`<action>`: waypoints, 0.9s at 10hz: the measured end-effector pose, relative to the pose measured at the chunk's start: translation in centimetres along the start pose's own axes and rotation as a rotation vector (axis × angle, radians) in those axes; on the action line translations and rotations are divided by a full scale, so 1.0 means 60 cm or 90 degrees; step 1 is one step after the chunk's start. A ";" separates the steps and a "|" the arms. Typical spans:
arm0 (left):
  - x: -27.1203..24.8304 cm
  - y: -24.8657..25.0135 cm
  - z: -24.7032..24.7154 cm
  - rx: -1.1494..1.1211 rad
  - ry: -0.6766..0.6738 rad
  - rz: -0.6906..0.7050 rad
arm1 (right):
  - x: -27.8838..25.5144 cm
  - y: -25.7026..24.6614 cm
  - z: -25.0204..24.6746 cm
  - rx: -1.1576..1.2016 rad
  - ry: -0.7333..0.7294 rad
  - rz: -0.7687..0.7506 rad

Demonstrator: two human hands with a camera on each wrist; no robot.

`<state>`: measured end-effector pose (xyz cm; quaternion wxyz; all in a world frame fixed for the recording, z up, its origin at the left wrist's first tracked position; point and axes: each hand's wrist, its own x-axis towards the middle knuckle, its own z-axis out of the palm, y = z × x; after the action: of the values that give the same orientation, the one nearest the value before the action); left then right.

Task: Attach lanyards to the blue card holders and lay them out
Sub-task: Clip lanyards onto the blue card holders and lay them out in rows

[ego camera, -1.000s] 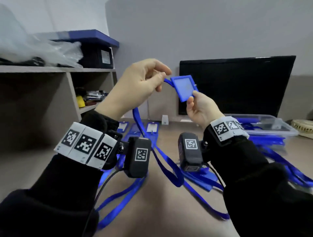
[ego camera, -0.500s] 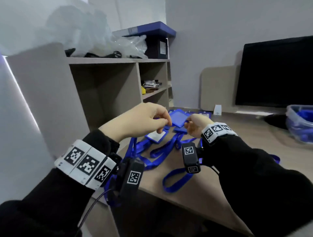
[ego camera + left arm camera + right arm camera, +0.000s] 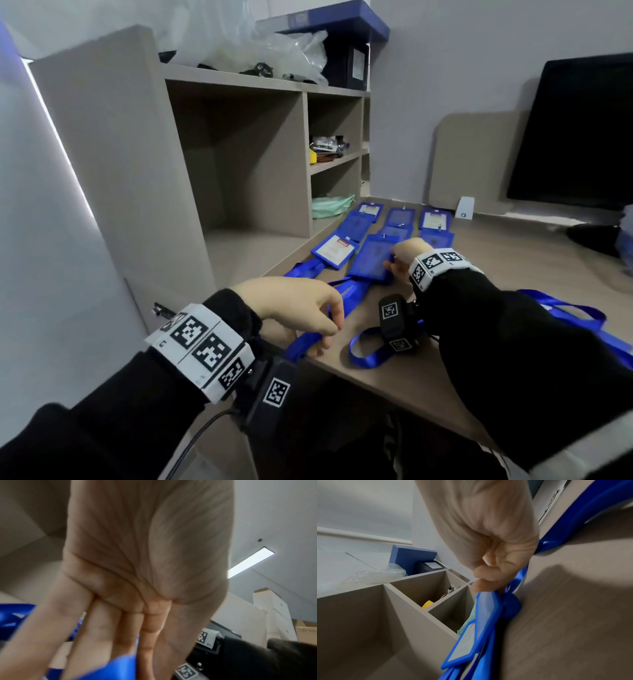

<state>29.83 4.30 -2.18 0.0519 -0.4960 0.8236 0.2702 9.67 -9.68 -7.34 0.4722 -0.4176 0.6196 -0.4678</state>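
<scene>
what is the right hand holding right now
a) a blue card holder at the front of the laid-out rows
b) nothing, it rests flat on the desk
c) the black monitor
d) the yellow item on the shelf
a: in the head view the right hand pinches the edge of the blue card holder lying on the desk, while the left hand holds its lanyard.

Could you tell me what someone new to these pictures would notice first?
The eye lands on the rows of blue card holders laid out on the desk beside the shelf unit. The right hand grips the nearest blue card holder at its edge, while the left hand pinches its blue lanyard near the desk's front edge.
</scene>
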 end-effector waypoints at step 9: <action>0.213 0.181 -0.051 0.056 0.080 0.051 | -0.091 -0.059 -0.196 -0.115 0.006 -0.010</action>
<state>14.80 -3.34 0.17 0.0107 -0.4760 0.8554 0.2039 -0.42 -2.99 -1.48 0.4260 -0.4609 0.6582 -0.4158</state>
